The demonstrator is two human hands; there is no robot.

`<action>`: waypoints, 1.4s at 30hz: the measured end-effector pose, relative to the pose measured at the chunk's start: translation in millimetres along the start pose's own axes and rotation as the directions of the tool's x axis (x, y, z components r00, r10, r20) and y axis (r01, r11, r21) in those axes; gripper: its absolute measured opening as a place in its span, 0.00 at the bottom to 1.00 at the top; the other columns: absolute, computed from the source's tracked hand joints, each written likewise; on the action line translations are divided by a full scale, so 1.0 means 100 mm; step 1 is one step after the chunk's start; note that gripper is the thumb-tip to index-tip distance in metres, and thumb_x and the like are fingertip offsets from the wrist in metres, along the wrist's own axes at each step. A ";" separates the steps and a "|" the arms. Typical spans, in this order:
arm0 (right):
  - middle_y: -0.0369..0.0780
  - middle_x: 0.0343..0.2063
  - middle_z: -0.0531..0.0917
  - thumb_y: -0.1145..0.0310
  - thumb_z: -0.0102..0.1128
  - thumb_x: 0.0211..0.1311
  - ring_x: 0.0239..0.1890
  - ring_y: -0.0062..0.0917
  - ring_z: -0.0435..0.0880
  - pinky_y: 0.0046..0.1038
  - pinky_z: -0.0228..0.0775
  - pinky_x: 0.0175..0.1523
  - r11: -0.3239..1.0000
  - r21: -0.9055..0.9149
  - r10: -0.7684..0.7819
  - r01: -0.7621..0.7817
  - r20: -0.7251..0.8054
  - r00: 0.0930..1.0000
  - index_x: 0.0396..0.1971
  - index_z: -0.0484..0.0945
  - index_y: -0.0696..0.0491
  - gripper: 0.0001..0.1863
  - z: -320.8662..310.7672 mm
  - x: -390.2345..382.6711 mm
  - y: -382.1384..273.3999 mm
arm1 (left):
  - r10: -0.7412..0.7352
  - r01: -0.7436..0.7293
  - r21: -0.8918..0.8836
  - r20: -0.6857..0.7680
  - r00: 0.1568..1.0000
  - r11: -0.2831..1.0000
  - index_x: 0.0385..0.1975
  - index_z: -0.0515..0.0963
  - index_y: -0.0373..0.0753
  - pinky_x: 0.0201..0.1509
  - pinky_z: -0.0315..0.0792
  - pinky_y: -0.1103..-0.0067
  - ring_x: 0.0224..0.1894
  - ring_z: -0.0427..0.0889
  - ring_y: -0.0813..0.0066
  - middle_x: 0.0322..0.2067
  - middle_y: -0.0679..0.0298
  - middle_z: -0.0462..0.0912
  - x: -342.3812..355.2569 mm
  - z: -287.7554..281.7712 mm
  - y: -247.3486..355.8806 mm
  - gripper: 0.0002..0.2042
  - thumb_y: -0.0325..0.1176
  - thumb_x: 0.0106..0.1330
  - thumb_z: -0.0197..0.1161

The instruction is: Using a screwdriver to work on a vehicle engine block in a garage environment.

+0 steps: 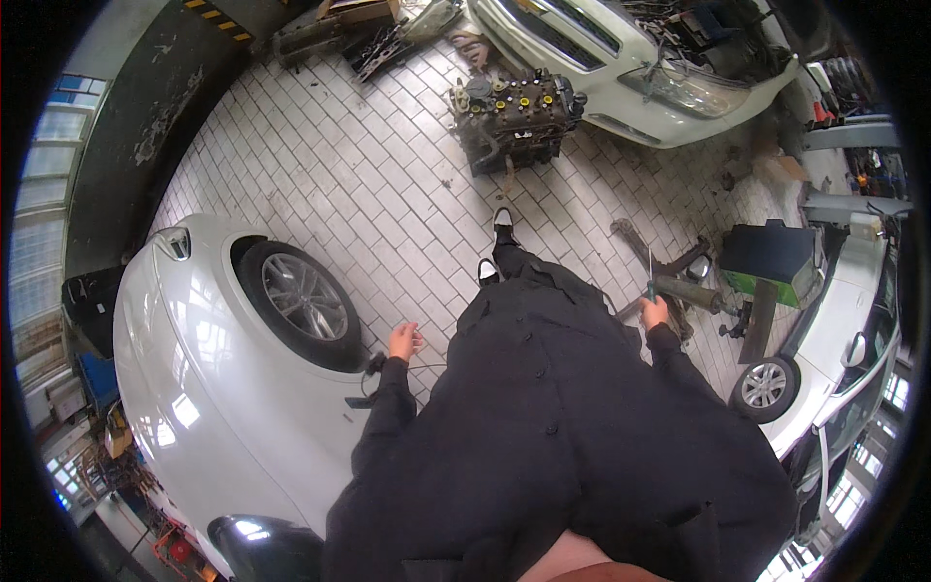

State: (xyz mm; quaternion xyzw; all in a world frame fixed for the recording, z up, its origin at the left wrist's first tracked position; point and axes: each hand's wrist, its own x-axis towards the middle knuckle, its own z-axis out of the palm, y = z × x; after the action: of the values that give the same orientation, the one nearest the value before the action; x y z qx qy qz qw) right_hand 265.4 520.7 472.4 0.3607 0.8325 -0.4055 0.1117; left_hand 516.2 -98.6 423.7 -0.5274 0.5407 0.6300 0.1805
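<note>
My right hand (655, 311) is closed around a screwdriver (651, 287), whose thin shaft points away from me over the floor. To the left, my left hand (404, 340) hangs with its fingers loosely apart and nothing in it. Beside that hand is the front wheel (301, 299) of a silver-white car (208, 339), the hand just right of the tyre and apart from it. A bare engine (514, 112) with yellow rings on its top rests on the tiled floor ahead of my shoes.
Beyond the engine stands a pale car front (621, 82) with its engine bay uncovered. Metal suspension parts (679, 276) lie on the floor to my right, near a black and green box (771, 260). Farther right is a white car (824, 359). Loose parts (398, 39) lie at the far left.
</note>
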 end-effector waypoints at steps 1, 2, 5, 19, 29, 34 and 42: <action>0.45 0.28 0.84 0.63 0.69 0.53 0.27 0.37 0.85 0.38 0.76 0.31 0.985 -0.169 -0.013 0.020 0.046 0.999 0.48 0.80 0.60 0.24 0.01 0.06 -0.09 | 0.108 -0.104 0.311 0.005 0.994 0.945 0.50 0.81 0.43 0.32 0.74 0.70 0.29 0.84 0.66 0.28 0.62 0.84 0.04 -0.04 0.04 0.16 0.43 0.70 0.58; 0.45 0.28 0.84 0.63 0.69 0.53 0.27 0.37 0.85 0.38 0.76 0.31 0.986 -0.169 0.004 0.003 0.038 0.999 0.48 0.80 0.60 0.24 0.04 0.15 -0.02 | 0.100 -0.099 0.324 0.014 0.995 0.941 0.50 0.81 0.43 0.32 0.74 0.70 0.29 0.84 0.66 0.28 0.62 0.84 0.20 -0.03 0.12 0.16 0.43 0.70 0.58; 0.54 0.41 0.86 0.57 0.69 0.54 0.46 0.50 0.85 0.43 0.75 0.51 0.799 -0.480 -0.427 0.363 -0.026 0.904 0.53 0.78 0.61 0.30 0.31 0.43 -0.18 | 0.616 -0.521 0.801 0.258 0.744 0.295 0.43 0.83 0.45 0.34 0.74 0.60 0.30 0.83 0.51 0.24 0.56 0.83 0.42 -0.03 0.42 0.11 0.39 0.65 0.61; 0.39 0.31 0.83 0.71 0.70 0.60 0.33 0.22 0.81 0.26 0.72 0.40 0.408 0.373 -0.870 0.833 0.437 0.230 0.37 0.81 0.58 0.10 1.29 -1.32 -5.00 | 0.657 -0.715 0.628 0.683 0.318 -0.306 0.41 0.78 0.42 0.37 0.79 0.61 0.37 0.85 0.53 0.29 0.58 0.83 -0.71 1.68 4.55 0.09 0.37 0.67 0.60; 0.49 0.41 0.83 0.67 0.67 0.55 0.43 0.46 0.83 0.42 0.75 0.49 0.143 0.624 -0.755 0.768 0.571 -0.323 0.35 0.76 0.59 0.13 2.35 -3.00 -5.41 | 0.487 -0.730 0.467 0.848 0.209 -0.500 0.39 0.77 0.46 0.41 0.79 0.63 0.38 0.86 0.60 0.31 0.64 0.84 -0.20 1.53 5.05 0.08 0.38 0.65 0.63; 0.47 0.28 0.81 0.63 0.66 0.60 0.35 0.48 0.83 0.46 0.73 0.39 0.286 0.525 -0.712 0.802 0.676 -0.188 0.32 0.72 0.56 0.14 2.93 -3.45 -5.56 | 0.416 -0.729 0.442 0.878 0.235 -0.522 0.42 0.79 0.47 0.41 0.79 0.65 0.39 0.86 0.59 0.32 0.62 0.84 0.18 0.80 5.14 0.07 0.39 0.68 0.61; 0.47 0.25 0.82 0.61 0.66 0.61 0.33 0.47 0.84 0.45 0.75 0.38 0.380 0.368 -0.667 0.849 0.745 -0.025 0.34 0.75 0.55 0.13 3.66 -4.08 -5.85 | 0.571 -0.988 0.140 0.807 0.152 0.064 0.45 0.82 0.43 0.37 0.76 0.66 0.32 0.83 0.57 0.28 0.56 0.84 0.54 0.21 5.25 0.09 0.34 0.69 0.62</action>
State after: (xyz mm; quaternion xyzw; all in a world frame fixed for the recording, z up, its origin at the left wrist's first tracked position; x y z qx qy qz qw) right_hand 114.1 -204.2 778.5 -0.4047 0.7617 -0.4254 0.2740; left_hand 66.8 -282.4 631.8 0.2103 0.8422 0.4862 0.1000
